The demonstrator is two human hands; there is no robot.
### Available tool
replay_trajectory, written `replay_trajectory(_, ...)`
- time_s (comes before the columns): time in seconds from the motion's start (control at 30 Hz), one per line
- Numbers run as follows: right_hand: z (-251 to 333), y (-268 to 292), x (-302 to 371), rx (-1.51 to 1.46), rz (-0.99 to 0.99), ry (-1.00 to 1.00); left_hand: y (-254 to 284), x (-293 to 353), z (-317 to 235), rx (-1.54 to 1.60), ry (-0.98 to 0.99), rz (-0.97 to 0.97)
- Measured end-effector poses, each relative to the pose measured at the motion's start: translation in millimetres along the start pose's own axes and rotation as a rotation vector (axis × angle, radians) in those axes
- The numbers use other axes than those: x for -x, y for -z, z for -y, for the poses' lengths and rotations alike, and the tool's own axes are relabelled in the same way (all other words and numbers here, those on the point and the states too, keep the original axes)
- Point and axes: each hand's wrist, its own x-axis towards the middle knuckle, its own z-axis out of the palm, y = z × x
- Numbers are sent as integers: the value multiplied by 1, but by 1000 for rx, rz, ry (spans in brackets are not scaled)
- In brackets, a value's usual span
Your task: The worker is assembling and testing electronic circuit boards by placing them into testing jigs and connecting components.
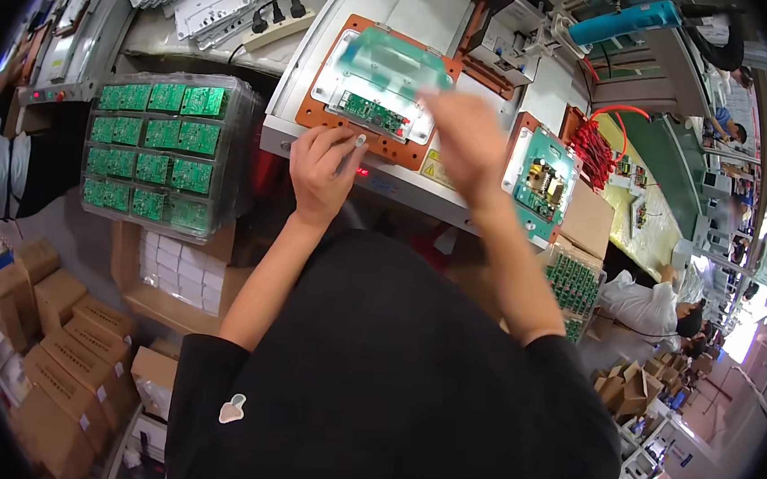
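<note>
Workbench (408, 5) ahead; green board (368, 110) just beyond our left hand (321, 172), probably light, stiff, fragile: edge-hold. Left curled, right hand (471, 140) blurred; we can't tell either grip.

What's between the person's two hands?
In the head view, the front edge of the orange frame and part of the green circuit board show between the left hand and right hand.

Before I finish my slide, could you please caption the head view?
Left hand and blurred right hand near a green circuit board in an orange-edged holder.
</note>
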Motion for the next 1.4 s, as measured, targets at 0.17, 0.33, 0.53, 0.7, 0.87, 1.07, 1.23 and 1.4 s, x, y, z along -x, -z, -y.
replay_trajectory(0.17,26,-48,70,-87,140,-99,27,10,5,24,63,36)
replay_trajectory(0.33,43,-59,85,-5,163,-203,59,5,1,-22,111,96)
replay_trajectory(0.53,19,-54,81,-177,232,-235,12,-36,17,136,-121,384)
replay_trajectory(0.7,36,-19,65,-191,87,-344,23,-50,34,137,-133,291)
replay_trajectory(0.87,53,13,54,-273,-11,-460,63,-23,198,-782,145,96)
replay_trajectory(1.07,62,16,47,-360,51,-437,70,-48,208,-560,610,558)
replay_trajectory(1.23,69,10,31,-401,52,-481,94,-34,253,-506,302,600)
replay_trajectory(1.4,73,-1,25,-469,131,-447,114,-63,259,-416,146,885)
